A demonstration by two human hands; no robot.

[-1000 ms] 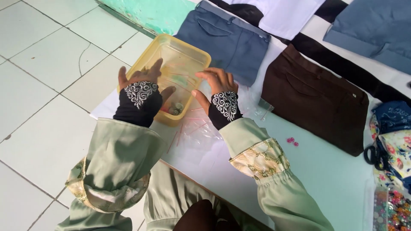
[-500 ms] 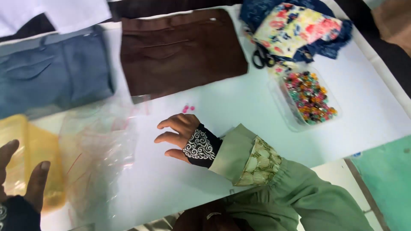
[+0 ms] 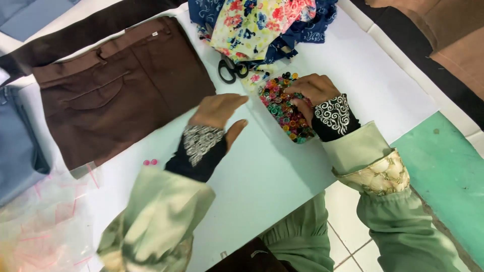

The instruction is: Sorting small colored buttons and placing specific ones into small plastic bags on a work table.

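Right hand [image 3: 315, 98] resting on top of the clear container of beads [image 3: 285, 111], fingers curled down over the far end, palm over the mix of small coloured beads; loosely closed, touching but not clearly gripping anything, single bead between fingertips impossible to confirm. Left hand [image 3: 218, 113] just beside the container's near-left edge, flat and mostly open, thumb splayed, blurred, holding nothing visible. Container sitting on the white desk [image 3: 373, 80] between both hands, long axis angled away from the right wrist. Likely light overall, thin clear plastic wall, probably flexes under squeeze; contents loose, hard, smooth, prone to rolling and scattering if tipped. Best hold judged to be the two long side walls, low down, kept level; top appears open, so no pinching from above. Individual beads tiny and slick, fingertip pinch only. Small black scissors [image 3: 229, 69] just beyond the left hand fingertips, partly under the floral fabric pile [image 3: 262, 25], which lies beyond both hands. Brown trousers [image 3: 121, 85] flat to the left of the left hand, soft, limp. Two stray pink beads [image 3: 149, 162] on the desk left of the left wrist. Crumpled clear plastic bag [image 3: 40, 221] further left of the left sleeve, thin, slippery. Green surface [image 3: 448, 171] right of the right sleeve.
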